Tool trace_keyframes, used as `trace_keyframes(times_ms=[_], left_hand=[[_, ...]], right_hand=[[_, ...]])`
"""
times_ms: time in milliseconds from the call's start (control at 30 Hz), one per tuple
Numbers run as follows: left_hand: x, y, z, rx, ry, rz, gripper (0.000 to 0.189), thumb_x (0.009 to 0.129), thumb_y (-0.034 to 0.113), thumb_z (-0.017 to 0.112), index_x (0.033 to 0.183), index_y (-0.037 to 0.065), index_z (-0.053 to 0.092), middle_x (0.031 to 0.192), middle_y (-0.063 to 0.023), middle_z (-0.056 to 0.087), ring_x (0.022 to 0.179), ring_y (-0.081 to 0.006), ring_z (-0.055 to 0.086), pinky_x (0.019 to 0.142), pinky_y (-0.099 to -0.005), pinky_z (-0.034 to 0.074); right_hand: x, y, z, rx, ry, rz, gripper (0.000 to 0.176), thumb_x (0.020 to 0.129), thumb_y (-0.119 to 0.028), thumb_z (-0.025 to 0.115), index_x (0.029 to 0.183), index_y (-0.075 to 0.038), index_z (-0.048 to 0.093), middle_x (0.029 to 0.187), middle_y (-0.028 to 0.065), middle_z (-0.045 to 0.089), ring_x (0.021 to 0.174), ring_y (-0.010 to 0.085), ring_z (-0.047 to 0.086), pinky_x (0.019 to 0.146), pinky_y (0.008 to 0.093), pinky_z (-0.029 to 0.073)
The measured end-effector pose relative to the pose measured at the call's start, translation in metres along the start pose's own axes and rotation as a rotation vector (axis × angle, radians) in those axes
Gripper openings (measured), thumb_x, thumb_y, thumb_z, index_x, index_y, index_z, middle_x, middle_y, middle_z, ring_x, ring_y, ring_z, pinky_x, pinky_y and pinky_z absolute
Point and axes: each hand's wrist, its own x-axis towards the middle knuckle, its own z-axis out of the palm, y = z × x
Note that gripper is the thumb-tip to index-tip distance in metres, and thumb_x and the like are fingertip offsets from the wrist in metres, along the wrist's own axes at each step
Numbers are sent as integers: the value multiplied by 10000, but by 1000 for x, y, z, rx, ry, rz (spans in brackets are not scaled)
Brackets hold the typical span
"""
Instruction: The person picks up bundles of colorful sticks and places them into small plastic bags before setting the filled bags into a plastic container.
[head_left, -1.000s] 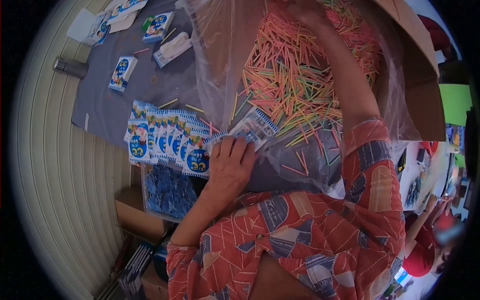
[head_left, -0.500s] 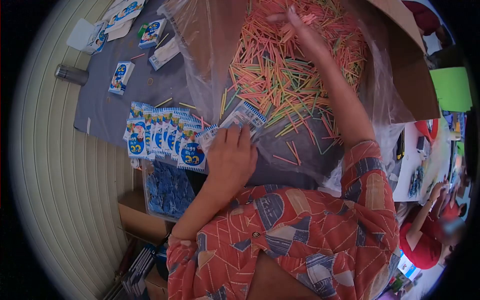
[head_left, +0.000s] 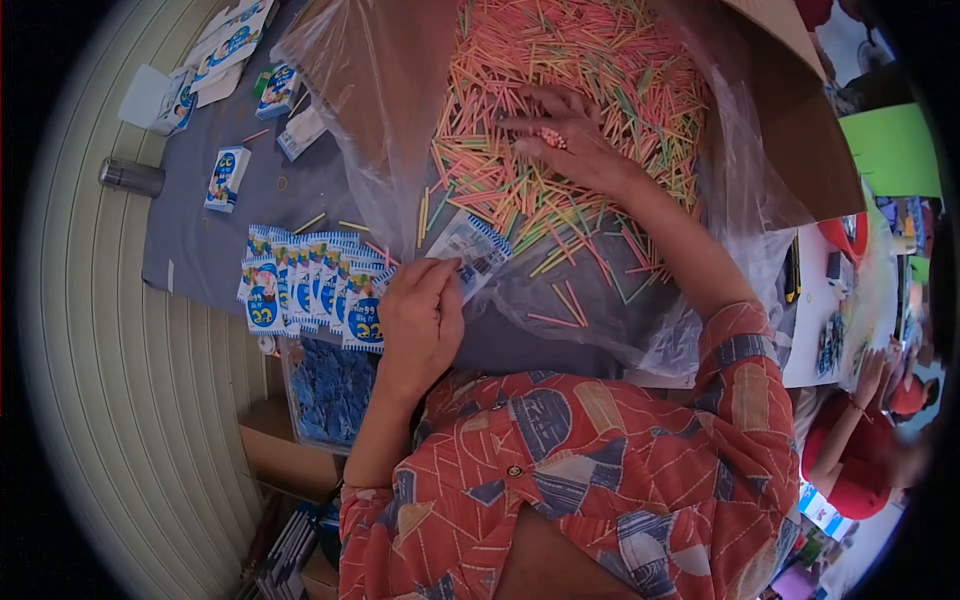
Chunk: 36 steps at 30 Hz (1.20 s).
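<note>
My left hand (head_left: 422, 318) has its fingers closed on the lower edge of a clear and white packet (head_left: 468, 250), which lies tilted on the grey table. Beside it, a row of overlapping blue and white packets (head_left: 310, 285) extends to the left. My right hand (head_left: 572, 145) is over the big heap of thin pink, yellow and green sticks (head_left: 610, 60). Its fingers curl round a small bundle of sticks (head_left: 552, 138), whose pinkish ends show by the palm.
Small printed boxes (head_left: 228, 178) and flattened cartons (head_left: 230, 45) lie at the upper left, near a metal cylinder (head_left: 132, 177). Clear plastic film and a cardboard box (head_left: 800, 130) surround the heap. Below the table edge is a bin of blue pieces (head_left: 330, 390). A person (head_left: 850, 450) sits far right.
My right hand has come down and left over the heap, and a stick bundle now shows in it. My left hand has shifted slightly left and down, uncovering more of the clear packet.
</note>
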Motion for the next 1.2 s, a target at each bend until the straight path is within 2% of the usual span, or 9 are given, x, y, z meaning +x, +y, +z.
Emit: trace_keyframes(times_ms=[100,300,400,500,600,700,1000,1100,1200], left_hand=[[5,9,6,327,15,106,209,744,17,644,947,-15,679,906,-132,586,829,-313,593,677,-427,501],[-5,7,18,621,-60,131,251,693,52,617,929,-17,670,904,-119,565,827,-300,576,669,-430,506],[0,8,5,424,-51,131,256,719,42,646,971,-3,657,933,-135,551,816,-322,570,701,-418,515],[-3,4,19,487,-3,107,251,710,36,644,957,-3,655,905,-135,559,808,-321,574,696,-415,516],[-5,0,24,639,-35,137,234,711,44,663,940,-2,648,892,-123,566,819,-313,586,684,-408,517],[-7,0,17,511,-45,74,206,711,38,674,912,3,644,879,-108,562,814,-301,582,651,-402,511],[2,-2,10,255,199,262,200,651,-62,670,845,-14,656,848,-118,599,748,-301,603,627,-381,516],[11,0,9,124,223,233,204,693,-83,705,881,-21,660,890,-122,641,778,-287,634,629,-352,520],[19,1,10,-258,199,3,180,751,-75,729,905,-13,660,851,-114,655,737,-238,645,621,-305,507]], right_hand=[[5,-2,-4,141,57,167,452,965,-474,523,1303,-201,647,1521,104,375,1433,306,235,1174,464,192],[15,4,-17,422,145,81,528,997,-536,422,1284,-154,648,1450,122,469,1362,304,383,1162,410,266],[12,-18,-30,478,134,39,592,1017,-566,309,1294,-158,637,1432,130,495,1359,304,403,1179,410,232],[5,-46,-34,594,121,208,654,1051,-506,183,1332,-79,590,1442,92,505,1390,244,388,1184,384,210],[4,-46,-31,576,63,103,672,1059,-490,118,1351,-91,573,1450,86,499,1404,245,370,1198,381,170],[-3,-56,-36,569,12,205,672,1058,-498,124,1351,-92,572,1443,80,506,1401,241,375,1197,384,174],[-17,-68,-31,729,12,148,733,1021,-604,171,1298,-88,612,1393,95,548,1359,250,422,1161,417,241],[-18,-82,-34,774,67,55,796,992,-668,183,1286,-68,616,1399,137,530,1350,267,426,1133,441,276],[-18,-92,-39,808,114,-141,835,964,-714,200,1261,-63,632,1393,175,518,1349,302,419,1111,462,290]])
